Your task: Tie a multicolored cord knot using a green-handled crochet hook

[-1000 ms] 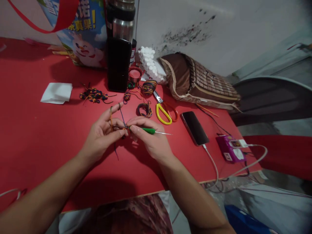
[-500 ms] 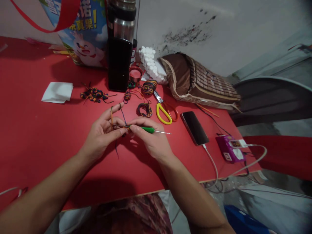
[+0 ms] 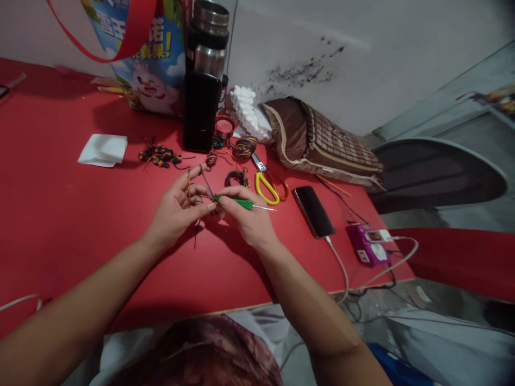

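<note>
Over the middle of the red table (image 3: pixel 60 225), my left hand (image 3: pixel 177 209) has coloured cord (image 3: pixel 189 187) looped round its raised fingers and pinches the cord's end. My right hand (image 3: pixel 247 220) grips a green-handled crochet hook (image 3: pixel 241 203), its metal shaft pointing right, its other end meeting the cord between my fingertips. A loose strand hangs down to the table below my hands. Just beyond them lies a small coil of multicoloured cord (image 3: pixel 237 178).
Yellow-handled scissors (image 3: pixel 265 185), a phone (image 3: pixel 313 210) on a cable and a purple power strip (image 3: pixel 368 247) lie to the right. Further back stand a black box (image 3: pixel 200 111), a steel flask (image 3: pixel 208 45), a printed bag (image 3: pixel 140 59), a brown cushion (image 3: pixel 317 139), knotted cords (image 3: pixel 159 156), white paper (image 3: pixel 103 149).
Both hands sit a little further up and left in view because my head tilted down. The grip on hook and cord looks the same.
</note>
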Demonstrator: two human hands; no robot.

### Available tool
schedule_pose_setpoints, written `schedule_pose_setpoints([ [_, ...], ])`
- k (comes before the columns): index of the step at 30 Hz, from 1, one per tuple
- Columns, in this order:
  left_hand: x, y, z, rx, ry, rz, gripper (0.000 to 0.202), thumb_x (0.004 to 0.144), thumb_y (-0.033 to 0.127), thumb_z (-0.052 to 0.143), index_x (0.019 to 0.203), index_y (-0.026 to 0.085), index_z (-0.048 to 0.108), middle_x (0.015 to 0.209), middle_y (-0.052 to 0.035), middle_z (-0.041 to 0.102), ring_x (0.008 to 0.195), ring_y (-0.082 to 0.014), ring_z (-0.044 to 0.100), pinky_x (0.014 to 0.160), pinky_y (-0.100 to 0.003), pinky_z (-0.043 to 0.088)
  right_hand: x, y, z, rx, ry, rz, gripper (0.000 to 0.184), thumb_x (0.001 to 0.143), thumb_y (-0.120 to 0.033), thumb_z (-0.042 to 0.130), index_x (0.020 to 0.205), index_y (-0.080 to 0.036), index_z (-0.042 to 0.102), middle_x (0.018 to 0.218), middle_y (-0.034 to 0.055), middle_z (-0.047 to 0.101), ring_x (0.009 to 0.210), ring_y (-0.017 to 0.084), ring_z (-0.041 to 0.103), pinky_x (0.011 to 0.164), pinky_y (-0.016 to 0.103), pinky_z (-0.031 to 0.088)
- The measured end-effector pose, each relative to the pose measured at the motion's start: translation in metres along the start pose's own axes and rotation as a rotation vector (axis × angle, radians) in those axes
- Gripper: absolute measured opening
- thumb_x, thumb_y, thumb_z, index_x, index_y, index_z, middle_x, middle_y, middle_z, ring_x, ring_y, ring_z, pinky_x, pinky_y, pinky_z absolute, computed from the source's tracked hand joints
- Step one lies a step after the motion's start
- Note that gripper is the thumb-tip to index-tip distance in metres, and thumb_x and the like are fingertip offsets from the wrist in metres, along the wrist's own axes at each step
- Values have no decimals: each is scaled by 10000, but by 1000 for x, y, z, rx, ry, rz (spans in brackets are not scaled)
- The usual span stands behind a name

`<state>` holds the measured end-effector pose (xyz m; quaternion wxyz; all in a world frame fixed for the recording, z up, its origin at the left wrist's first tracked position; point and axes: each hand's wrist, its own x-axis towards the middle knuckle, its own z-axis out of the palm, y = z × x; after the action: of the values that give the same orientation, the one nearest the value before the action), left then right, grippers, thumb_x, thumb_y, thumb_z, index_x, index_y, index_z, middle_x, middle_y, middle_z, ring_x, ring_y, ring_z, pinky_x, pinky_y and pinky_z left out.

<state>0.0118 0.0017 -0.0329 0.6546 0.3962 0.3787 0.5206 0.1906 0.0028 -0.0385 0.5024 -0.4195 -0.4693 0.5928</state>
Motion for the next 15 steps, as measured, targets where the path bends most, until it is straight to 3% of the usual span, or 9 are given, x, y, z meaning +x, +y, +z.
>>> schedule_pose_setpoints([
  [10, -1, 3, -1, -38, -5, -59, 912, 681, 147, 938, 1514, 213, 574, 846, 53, 670, 687, -79, 593, 739, -232, 510, -6, 4, 6, 44, -47, 75, 278, 845, -455, 873, 836, -225, 717, 632, -58, 681, 547, 90, 579, 566, 238, 479],
  [15, -6, 9, 2, 71, -25, -33, 746, 718, 146, 903, 1426, 195, 673, 834, 39, 662, 714, -101, 604, 713, -243, 498, -9, -2, 6, 4, -14, 124, 287, 831, -444, 890, 796, -221, 713, 604, -59, 660, 526, 92, 554, 548, 241, 450],
])
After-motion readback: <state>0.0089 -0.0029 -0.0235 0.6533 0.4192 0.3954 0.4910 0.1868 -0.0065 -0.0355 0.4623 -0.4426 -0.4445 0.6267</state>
